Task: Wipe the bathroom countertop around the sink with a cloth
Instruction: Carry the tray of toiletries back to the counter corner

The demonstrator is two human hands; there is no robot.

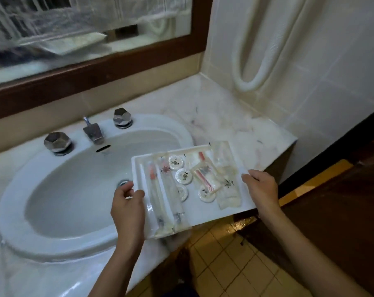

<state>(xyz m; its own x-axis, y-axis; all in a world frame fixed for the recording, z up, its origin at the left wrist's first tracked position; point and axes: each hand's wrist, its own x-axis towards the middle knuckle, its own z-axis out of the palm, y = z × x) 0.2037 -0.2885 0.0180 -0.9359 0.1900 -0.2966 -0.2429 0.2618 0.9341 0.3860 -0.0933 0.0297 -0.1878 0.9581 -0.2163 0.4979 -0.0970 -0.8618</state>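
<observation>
My left hand [128,202] grips the tray [205,213] by its left edge, thumb on top. My right hand [261,189] clamps its right edge. Sachets [160,189] and soaps [184,176] lie between my hands. The countertop [224,116] stretches beyond my right hand, and the sink [85,179] lies under my left.

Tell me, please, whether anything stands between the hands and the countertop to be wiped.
Yes: the white tray of toiletries, gripped by the left hand and right hand, hangs over the front edge of the countertop beside the sink. No cloth is in view.

Pale veined marble countertop [224,116], a white oval sink [10,215] set into it, chrome taps [57,141] on the rim
</observation>
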